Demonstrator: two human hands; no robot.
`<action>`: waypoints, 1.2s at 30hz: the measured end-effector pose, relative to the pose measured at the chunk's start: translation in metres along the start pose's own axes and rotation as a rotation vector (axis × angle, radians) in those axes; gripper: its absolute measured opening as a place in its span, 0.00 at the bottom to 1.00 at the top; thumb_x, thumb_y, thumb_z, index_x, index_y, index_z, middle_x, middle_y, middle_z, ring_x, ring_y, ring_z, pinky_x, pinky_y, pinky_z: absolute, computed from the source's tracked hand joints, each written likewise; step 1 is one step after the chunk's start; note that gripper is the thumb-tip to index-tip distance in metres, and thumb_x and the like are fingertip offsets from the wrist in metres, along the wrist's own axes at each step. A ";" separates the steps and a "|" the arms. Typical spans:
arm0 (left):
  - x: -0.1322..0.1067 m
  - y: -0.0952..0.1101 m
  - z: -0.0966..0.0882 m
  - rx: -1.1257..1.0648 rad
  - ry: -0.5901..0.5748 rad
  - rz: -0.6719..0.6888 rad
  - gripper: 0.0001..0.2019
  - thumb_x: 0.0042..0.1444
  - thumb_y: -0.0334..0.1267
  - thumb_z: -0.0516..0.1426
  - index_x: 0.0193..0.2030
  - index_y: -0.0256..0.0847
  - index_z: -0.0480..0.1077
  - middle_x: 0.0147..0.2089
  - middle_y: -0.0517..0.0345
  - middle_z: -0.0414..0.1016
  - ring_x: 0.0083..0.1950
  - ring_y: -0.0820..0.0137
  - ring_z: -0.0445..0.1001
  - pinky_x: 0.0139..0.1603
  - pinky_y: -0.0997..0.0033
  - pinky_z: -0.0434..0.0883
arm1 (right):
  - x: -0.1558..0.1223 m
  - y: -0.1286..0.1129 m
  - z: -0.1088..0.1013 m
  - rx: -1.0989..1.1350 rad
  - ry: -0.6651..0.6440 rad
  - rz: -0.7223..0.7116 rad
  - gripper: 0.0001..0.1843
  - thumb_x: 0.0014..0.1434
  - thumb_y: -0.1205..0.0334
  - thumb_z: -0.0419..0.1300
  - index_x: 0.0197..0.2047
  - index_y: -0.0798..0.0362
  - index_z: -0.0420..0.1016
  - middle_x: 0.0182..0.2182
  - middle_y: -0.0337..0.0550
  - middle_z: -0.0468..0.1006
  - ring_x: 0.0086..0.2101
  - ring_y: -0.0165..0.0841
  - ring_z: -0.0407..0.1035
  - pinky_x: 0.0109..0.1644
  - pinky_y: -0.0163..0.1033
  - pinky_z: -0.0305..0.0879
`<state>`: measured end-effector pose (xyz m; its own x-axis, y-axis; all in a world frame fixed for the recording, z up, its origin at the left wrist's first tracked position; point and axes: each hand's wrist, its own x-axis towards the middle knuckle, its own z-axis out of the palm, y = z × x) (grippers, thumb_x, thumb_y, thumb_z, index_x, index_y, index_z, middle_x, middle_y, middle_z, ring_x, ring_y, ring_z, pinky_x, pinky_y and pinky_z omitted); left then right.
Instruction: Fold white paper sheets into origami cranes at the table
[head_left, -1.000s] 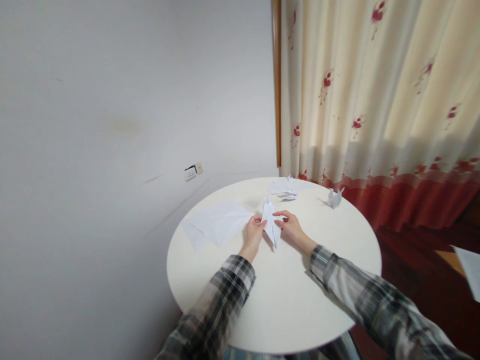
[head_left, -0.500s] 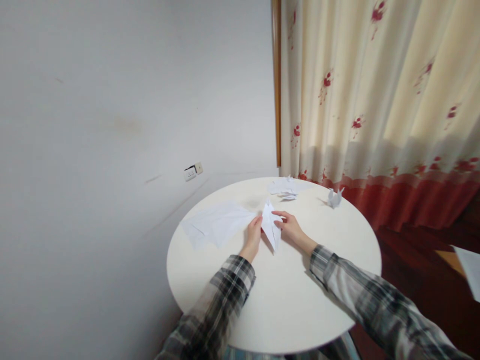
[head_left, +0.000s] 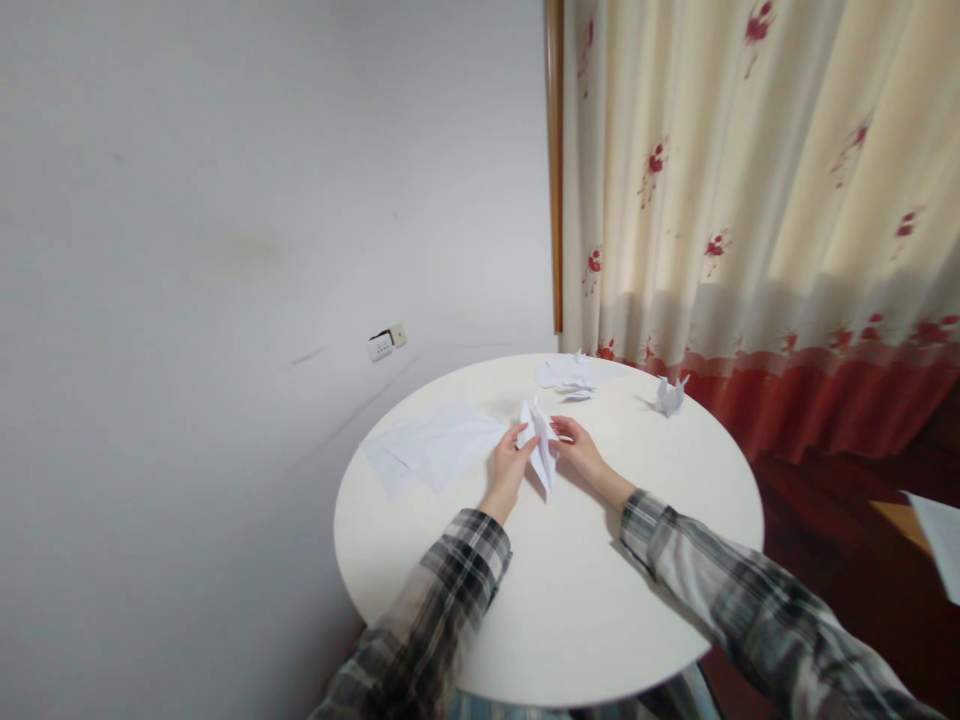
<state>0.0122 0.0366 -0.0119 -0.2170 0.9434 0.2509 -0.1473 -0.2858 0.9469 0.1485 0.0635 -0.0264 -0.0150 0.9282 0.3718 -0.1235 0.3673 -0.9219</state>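
A folded white paper [head_left: 541,462], long and pointed at its lower end, is held just above the round table between both hands. My left hand [head_left: 511,464] grips its left side, thumb on the front and fingers partly behind it. My right hand [head_left: 579,448] pinches the right edge with its fingers curled. The paper's upper part stands in separate flaps, with a gap between them. To the left, white paper sheets [head_left: 439,445] lie flat on the table.
The round white table [head_left: 600,620] stands close to a wall with a socket [head_left: 381,346]. Toward its far edge lie more folded papers [head_left: 576,378], and a folded paper figure [head_left: 670,397] sits at the right. A patterned curtain [head_left: 697,200] hangs behind.
The folded paper has turned and its flaps have spread at the top. My left thumb has moved onto its front, and my right fingers have closed in on its edge.
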 end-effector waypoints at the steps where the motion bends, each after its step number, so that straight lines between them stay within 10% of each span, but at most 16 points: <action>1: 0.000 0.000 0.000 0.018 0.004 0.009 0.18 0.39 0.33 0.63 0.41 0.39 0.71 0.45 0.51 0.73 0.45 0.66 0.70 0.48 0.69 0.65 | 0.000 0.000 0.000 0.000 0.011 0.002 0.24 0.36 0.65 0.62 0.41 0.52 0.68 0.37 0.43 0.72 0.36 0.32 0.67 0.42 0.38 0.64; 11: 0.004 -0.007 0.003 0.075 -0.058 0.073 0.25 0.39 0.26 0.61 0.48 0.38 0.66 0.47 0.50 0.71 0.45 0.65 0.71 0.47 0.66 0.68 | -0.005 -0.014 0.004 0.059 0.014 0.090 0.16 0.45 0.48 0.59 0.30 0.53 0.73 0.30 0.42 0.74 0.30 0.31 0.66 0.30 0.34 0.61; 18: 0.001 -0.002 0.001 0.073 -0.034 0.120 0.16 0.46 0.37 0.59 0.44 0.38 0.68 0.42 0.50 0.73 0.39 0.67 0.72 0.40 0.69 0.68 | -0.002 -0.003 0.003 -0.034 0.011 0.074 0.15 0.43 0.55 0.62 0.33 0.56 0.74 0.27 0.43 0.76 0.26 0.31 0.67 0.31 0.36 0.62; 23: 0.001 0.003 0.001 -0.004 0.003 0.090 0.23 0.45 0.40 0.60 0.49 0.38 0.63 0.32 0.57 0.72 0.31 0.72 0.71 0.32 0.73 0.67 | -0.004 -0.007 0.000 -0.241 0.072 -0.150 0.13 0.48 0.59 0.58 0.36 0.56 0.75 0.34 0.46 0.77 0.32 0.34 0.69 0.35 0.38 0.65; 30: 0.000 0.018 0.006 0.019 -0.004 0.079 0.19 0.45 0.53 0.57 0.31 0.36 0.66 0.26 0.59 0.70 0.26 0.74 0.68 0.27 0.74 0.65 | -0.013 -0.028 -0.003 -0.488 0.107 -0.604 0.09 0.55 0.62 0.55 0.37 0.50 0.75 0.38 0.46 0.77 0.40 0.36 0.69 0.47 0.45 0.64; 36: 0.002 0.017 0.005 0.148 0.002 0.137 0.20 0.47 0.54 0.54 0.31 0.36 0.67 0.25 0.59 0.70 0.25 0.73 0.67 0.26 0.74 0.63 | -0.013 -0.031 -0.004 -0.663 0.134 -0.727 0.08 0.57 0.61 0.54 0.36 0.49 0.75 0.44 0.47 0.73 0.46 0.38 0.65 0.49 0.48 0.62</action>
<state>0.0145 0.0340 0.0060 -0.2268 0.8971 0.3792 0.0269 -0.3834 0.9232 0.1568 0.0407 -0.0029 -0.0386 0.4478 0.8933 0.5226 0.7710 -0.3639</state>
